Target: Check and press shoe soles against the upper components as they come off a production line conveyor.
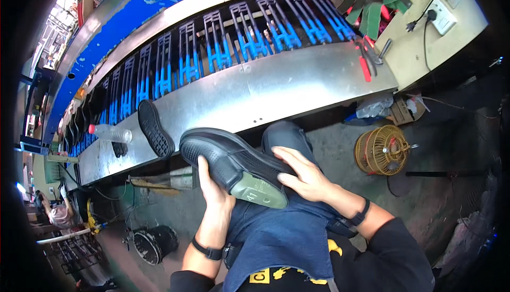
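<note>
Above my lap I hold a black shoe (212,156), tilted on its side, with a green shoe last (260,190) showing at its opening. A black sole (249,151) lies along its far right side. My left hand (215,193) grips the near side of the shoe, its thumb laid up along the upper. With fingers stretched over the heel end of the sole, my right hand (305,178) clasps the shoe from the right. The palm sides of both hands are partly hidden. A loose black sole (155,128) rests tread up on the metal bench.
The metal bench (223,100) runs across in front of me, backed by a row of blue and black racks (218,42). A clear bottle (112,133) lies at left; red-handled pliers (365,61) lie at right. A bamboo cage (387,151) and a black bucket (154,245) are on the floor.
</note>
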Demonstrator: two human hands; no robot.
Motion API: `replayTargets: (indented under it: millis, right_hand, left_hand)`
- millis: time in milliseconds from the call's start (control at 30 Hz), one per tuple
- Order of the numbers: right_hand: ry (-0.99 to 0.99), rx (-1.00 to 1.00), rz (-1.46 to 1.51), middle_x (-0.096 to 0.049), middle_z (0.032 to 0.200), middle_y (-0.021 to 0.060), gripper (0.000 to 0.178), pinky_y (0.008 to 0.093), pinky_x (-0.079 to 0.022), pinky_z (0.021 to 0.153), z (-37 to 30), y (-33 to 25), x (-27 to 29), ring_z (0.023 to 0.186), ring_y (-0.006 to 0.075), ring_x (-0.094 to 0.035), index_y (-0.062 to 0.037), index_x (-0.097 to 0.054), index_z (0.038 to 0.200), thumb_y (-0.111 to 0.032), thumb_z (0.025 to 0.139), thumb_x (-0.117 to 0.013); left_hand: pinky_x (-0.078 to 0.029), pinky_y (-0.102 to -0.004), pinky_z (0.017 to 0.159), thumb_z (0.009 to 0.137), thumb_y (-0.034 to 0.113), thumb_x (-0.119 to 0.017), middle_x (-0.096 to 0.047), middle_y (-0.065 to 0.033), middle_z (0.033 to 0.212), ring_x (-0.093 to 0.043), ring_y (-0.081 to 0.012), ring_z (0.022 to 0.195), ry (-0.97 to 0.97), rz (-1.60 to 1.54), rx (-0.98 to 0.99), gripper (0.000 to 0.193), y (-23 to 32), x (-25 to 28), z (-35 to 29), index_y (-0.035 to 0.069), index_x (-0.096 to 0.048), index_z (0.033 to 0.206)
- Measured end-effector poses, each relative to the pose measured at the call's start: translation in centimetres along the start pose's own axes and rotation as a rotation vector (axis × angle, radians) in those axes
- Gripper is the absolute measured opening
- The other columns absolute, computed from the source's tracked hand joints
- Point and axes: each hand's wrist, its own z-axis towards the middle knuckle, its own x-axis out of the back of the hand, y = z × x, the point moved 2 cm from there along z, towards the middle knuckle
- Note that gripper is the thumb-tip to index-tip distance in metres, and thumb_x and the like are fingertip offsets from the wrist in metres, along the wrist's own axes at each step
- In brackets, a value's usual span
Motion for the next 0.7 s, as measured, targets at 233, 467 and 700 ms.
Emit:
replayTargets:
  millis: [233,467,700]
  right_hand:
    - [0.503,0.002,0.010,-0.064,0.122,0.0212,0.050,0.0407,-0.045,0.102,-4.4,3.2,7.0,0.112,0.0330,-0.062,0.0045,-0.068,0.111,-0.028,0.106,-0.031]
    - [0.637,-0.126,0.421,-0.066,0.114,0.0196,0.064,0.0376,-0.044,0.100,-2.3,7.6,6.2,0.109,0.0275,-0.061,0.0075,-0.067,0.099,-0.036,0.109,-0.021]
    - [0.109,-0.204,0.383,-0.050,0.145,0.0158,0.078,0.0378,-0.046,0.100,12.3,9.4,16.9,0.116,0.0263,-0.060,0.0033,-0.041,0.148,-0.060,0.105,-0.025]
  left_hand:
    - [-0.043,-0.0495,0.105,0.068,0.045,-0.086,-0.054,-0.0222,0.134,-0.053,-0.0390,0.125,-0.836,1.771,-0.942,0.093,-0.5,-0.4,-1.5,-0.002,-0.047,0.138]
    - [-0.042,-0.0471,0.106,0.064,0.039,-0.089,-0.054,-0.0231,0.133,-0.054,-0.0393,0.123,-1.126,1.746,-0.776,0.091,-3.6,-6.0,5.4,-0.004,-0.047,0.132]
    - [-0.050,-0.0412,0.097,0.065,0.048,-0.087,-0.066,-0.0263,0.117,-0.064,-0.0366,0.113,-0.566,1.581,-0.265,0.092,2.7,-9.7,14.9,-0.006,-0.052,0.131]
